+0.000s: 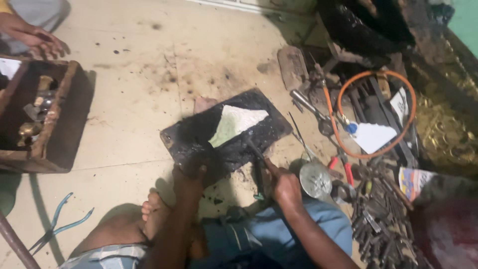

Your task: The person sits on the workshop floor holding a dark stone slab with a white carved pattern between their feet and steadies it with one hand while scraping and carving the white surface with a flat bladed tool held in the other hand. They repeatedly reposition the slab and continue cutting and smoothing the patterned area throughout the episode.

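A dark, dirty flat board (269, 130) lies on the floor in front of me, with a pale greenish-white patch (234, 123) on it. My left hand (191, 172) presses down on a black piece of rubber (196, 134) at the board's near left edge. My right hand (281, 183) grips the handle of a thin dark tool (254, 148) whose tip rests on the board just right of the pale patch. My bare foot (153, 209) is tucked beside my left arm.
A wooden box (62, 124) of metal parts stands at left, another person's hand (37, 41) behind it. Blue-handled pliers (57, 225) lie bottom left. At right are an orange hose loop (376, 112), a round metal tin (314, 179), red-handled pliers, scattered tools and a black tyre (366, 25).
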